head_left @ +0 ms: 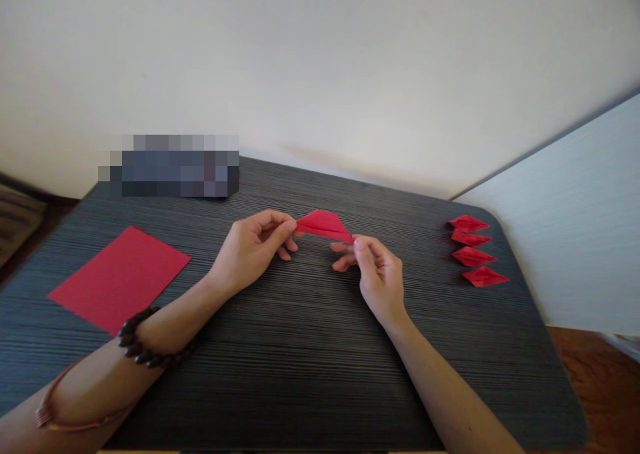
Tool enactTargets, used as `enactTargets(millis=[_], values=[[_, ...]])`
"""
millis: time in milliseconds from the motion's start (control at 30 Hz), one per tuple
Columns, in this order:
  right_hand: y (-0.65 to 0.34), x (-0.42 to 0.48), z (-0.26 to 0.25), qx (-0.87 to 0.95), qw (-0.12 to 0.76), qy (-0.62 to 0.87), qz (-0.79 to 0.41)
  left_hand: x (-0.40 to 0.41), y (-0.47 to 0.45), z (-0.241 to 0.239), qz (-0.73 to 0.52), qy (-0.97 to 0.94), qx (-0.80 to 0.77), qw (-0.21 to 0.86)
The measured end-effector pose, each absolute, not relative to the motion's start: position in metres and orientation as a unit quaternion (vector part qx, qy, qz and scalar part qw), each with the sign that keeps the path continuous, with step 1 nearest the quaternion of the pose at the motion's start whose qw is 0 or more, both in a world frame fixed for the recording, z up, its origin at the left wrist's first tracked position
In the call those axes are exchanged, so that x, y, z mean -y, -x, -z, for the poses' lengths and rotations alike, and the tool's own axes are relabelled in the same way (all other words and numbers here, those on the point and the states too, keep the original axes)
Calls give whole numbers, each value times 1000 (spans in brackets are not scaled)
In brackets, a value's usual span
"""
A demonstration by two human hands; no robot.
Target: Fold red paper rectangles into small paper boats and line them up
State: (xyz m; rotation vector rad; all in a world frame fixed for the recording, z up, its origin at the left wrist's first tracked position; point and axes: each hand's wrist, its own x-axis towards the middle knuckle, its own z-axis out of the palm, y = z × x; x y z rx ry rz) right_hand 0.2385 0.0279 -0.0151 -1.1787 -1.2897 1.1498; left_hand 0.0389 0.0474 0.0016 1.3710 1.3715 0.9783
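A folded piece of red paper [326, 223], flat-topped with two pointed ends, is held up over the middle of the dark table. My left hand [255, 247] pinches its left point between thumb and forefinger, the other fingers curled below. At the opposite point, my right hand [376, 267] grips the paper with thumb and forefinger, its remaining fingers loosely bent underneath. Beside my left forearm lies a flat red paper sheet [123, 277], its near corner partly behind the wrist with the dark bead bracelet [137, 344].
Several folded red paper boats [475, 257] sit in a column near the right edge of the dark wood-grain table [300, 374]. At the back left is a blurred-out dark object [175, 171]. A pale wall [320, 74] rises behind, and a light panel [575, 241] borders the right side.
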Motion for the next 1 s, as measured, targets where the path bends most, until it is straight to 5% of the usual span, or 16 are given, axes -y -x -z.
enactTargets(millis=[1000], values=[[-238,-28,14,548,491,521,-433,-45,-40,-5,-376,-574,-570,452]])
